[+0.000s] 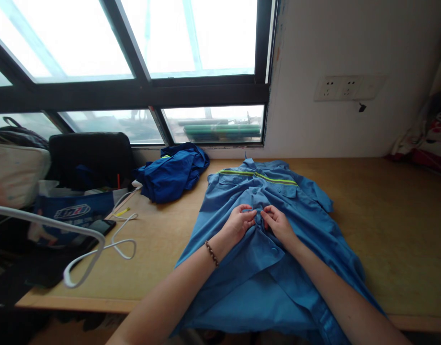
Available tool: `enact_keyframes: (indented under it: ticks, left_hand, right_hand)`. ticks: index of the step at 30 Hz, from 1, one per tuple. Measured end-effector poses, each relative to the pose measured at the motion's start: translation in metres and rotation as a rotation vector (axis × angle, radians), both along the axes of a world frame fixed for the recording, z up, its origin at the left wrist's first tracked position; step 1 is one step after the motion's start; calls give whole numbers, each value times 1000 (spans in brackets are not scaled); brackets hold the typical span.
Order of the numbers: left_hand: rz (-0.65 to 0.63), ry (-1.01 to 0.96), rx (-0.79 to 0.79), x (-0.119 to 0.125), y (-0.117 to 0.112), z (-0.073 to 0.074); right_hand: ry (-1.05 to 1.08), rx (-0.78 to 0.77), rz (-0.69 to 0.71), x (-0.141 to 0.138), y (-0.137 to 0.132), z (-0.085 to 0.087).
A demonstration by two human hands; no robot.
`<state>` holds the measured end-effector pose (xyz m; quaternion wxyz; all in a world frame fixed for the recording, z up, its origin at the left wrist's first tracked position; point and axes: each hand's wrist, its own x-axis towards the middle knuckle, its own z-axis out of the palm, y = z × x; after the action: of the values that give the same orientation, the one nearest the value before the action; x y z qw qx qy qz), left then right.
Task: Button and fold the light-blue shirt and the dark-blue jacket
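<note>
A light blue work shirt (223, 292) with a yellow-green reflective stripe lies spread on the table, its collar toward the window and its hem hanging over the front edge. At the middle of its front placket, my left hand (240, 221) pinches the cloth beside a button. My right hand (277, 224) pinches the other side of the same spot, fingertips almost meeting the left ones. Below my hands the placket falls apart, with a button (274, 249) showing on the flap. The buttonhole between my fingers is hidden.
A crumpled dark blue garment (173, 172) lies by the window. A white cable (123, 244) loops across the left of the wooden table (403, 230), near a phone (98, 227) and a blue printed bag (76, 211). Sockets (344, 88) are on the wall.
</note>
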<state>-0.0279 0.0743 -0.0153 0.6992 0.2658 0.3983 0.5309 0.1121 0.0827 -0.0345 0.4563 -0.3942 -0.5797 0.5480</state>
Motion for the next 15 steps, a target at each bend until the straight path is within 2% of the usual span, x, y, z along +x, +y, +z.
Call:
enact_keyframes:
  ticks: [4, 8, 10, 12, 15]
  left_hand:
    - [8, 132, 138, 5, -4, 3]
    - [-45, 229, 287, 12, -10, 2]
    - [-31, 240, 341, 13, -11, 1]
    - [-7, 239, 362, 12, -10, -2]
    - [44, 262, 318, 5, -2, -5]
  right_hand:
    - [19, -72, 25, 1, -1, 1]
    - [85, -197, 28, 3, 2, -7]
    - [108, -233, 48, 2, 4, -10]
    - [102, -247, 65, 2, 4, -11]
    - [26, -236, 17, 4, 4, -4]
